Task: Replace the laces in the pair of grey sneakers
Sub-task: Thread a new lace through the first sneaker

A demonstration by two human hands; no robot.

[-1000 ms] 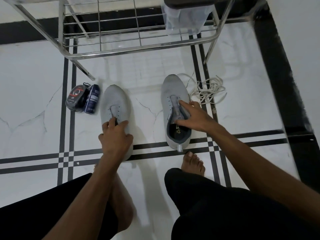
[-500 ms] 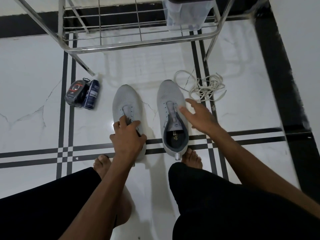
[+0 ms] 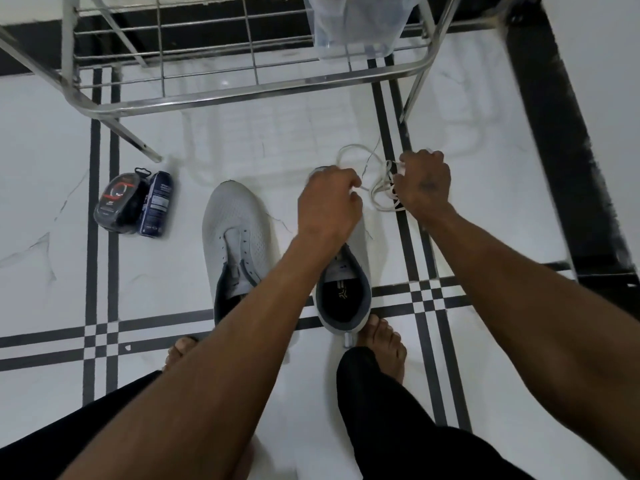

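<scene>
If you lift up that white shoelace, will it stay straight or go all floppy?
Probably floppy: the white lace already lies in loose loops and sags between the left hand and right hand. It looks thin, so likely very light. The bunched loops might tangle.

This looks like a room in a home, likely an entry or utility corner. The floor (image 3: pixel 242 150) is glossy white marble-look tile crossed by black inlaid stripes, with a broad black border (image 3: pixel 561 168) along a white wall. A steel wire rack (image 3: pixel 194 46) stands on it, and 2 shoe-care packs (image 3: pixel 133 204) lie beside the 2 grey sneakers (image 3: pixel 239 233).
</scene>
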